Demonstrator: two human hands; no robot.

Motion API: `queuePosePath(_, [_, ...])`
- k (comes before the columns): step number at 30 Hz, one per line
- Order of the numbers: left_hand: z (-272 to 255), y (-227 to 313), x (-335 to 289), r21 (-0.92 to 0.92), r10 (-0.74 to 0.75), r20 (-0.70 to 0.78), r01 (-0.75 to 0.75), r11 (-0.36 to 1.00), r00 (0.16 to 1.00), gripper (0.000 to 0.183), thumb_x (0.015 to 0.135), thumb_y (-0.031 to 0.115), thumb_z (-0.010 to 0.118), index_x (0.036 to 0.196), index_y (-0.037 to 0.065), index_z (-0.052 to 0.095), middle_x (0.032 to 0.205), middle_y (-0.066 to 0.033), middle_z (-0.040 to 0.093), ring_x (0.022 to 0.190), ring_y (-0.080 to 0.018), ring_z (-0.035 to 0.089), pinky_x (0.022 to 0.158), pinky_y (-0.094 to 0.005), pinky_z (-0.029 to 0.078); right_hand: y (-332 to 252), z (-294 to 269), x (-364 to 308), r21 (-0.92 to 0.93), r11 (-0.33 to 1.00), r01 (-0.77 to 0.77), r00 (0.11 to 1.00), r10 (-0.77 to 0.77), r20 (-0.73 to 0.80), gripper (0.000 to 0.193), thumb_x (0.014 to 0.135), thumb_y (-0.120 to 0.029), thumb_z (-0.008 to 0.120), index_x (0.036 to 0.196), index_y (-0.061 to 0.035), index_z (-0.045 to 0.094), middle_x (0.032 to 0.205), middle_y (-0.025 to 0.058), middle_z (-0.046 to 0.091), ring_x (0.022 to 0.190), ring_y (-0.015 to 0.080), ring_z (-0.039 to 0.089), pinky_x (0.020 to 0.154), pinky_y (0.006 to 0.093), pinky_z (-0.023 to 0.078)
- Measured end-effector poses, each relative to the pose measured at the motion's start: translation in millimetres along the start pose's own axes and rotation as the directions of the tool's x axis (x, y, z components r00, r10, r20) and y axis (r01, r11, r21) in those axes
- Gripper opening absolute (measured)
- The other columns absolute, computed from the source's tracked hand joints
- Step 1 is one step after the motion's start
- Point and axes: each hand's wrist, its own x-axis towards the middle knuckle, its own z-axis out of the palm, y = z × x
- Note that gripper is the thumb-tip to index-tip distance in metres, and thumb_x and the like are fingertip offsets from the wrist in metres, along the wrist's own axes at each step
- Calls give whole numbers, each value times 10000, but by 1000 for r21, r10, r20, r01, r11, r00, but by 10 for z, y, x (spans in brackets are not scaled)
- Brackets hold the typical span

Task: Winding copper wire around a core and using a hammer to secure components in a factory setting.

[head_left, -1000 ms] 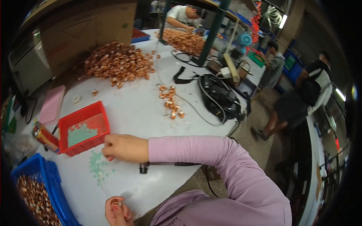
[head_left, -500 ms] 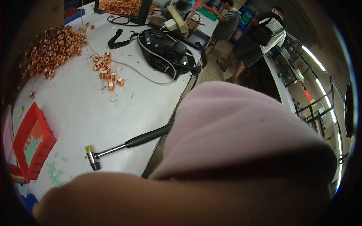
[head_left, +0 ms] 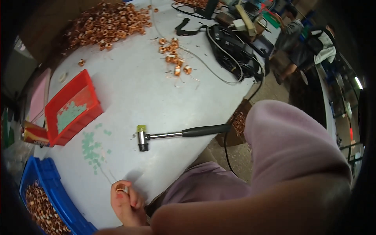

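Note:
Near the lower edge, my left hand is closed on a small copper coil, thumb and curled fingers around it. Thin wire leads point away from the coil toward several loose pale-green squares on the table. A forearm, apparently my right, crosses the lower part of the picture close up; its hand is out of sight. Beyond the left hand, a two-faced mallet with yellow and black ends and a black grip lies on the white table.
A red tray holding pale-green squares stands at left. Below it is a blue bin of copper coils. A big coil heap and a smaller cluster lie farther back. A black bag with cables sits far right; people are beyond.
The view has swung left and down, so the table's contents sit farther right and higher. My left hand with the coil and the blue bin now show; the near forearm covers less.

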Motion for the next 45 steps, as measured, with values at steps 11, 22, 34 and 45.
queuePosePath(11, [888, 232, 472, -286, 41, 145, 2, 958, 989, 129, 870, 87, 533, 948, -6, 575, 762, -17, 540, 519, -84, 444, 502, -201, 386, 555, 465, 148, 191, 976, 105, 994, -100, -36, 116, 833, 92, 524, 860, 69, 635, 806, 117, 657, 700, 140, 633, 582, 201, 514])
queuePosePath(22, [866, -27, 650, -232, 70, 334, 10, 973, 940, 282, 937, 181, 482, 1149, -5, 492, 824, -31, 518, 612, -67, 444, 542, -147, 350, 724, 599, 6, 295, 954, 51, 999, -52, -3, 111, 837, 33, 577, 936, -3, 611, 899, 97, 636, 725, 159, 603, 625, 226, 500])
queuePosePath(34, [2378, 328, 437, -113, -142, 574, 250, 962, 806, 272, 938, 177, 481, 1145, 0, 488, 810, -25, 505, 596, -60, 422, 526, -146, 336, -363, 570, -51, 679, 110, 726, 686, -198, -700, 45, 867, -108, 522, 851, -75, 496, 865, 128, 554, 712, 184, 514, 620, 243, 392])
queuePosePath(45, [1904, -25, 615, -50, -200, 636, 298, 953, 745, 262, 939, 172, 480, 1141, 5, 484, 798, -18, 493, 582, -54, 401, 513, -146, 323, -432, 606, -145, 555, -113, 824, 557, -17, -831, 101, 879, -160, 513, 840, -80, 465, 874, 133, 525, 706, 195, 499, 635, 242, 367])
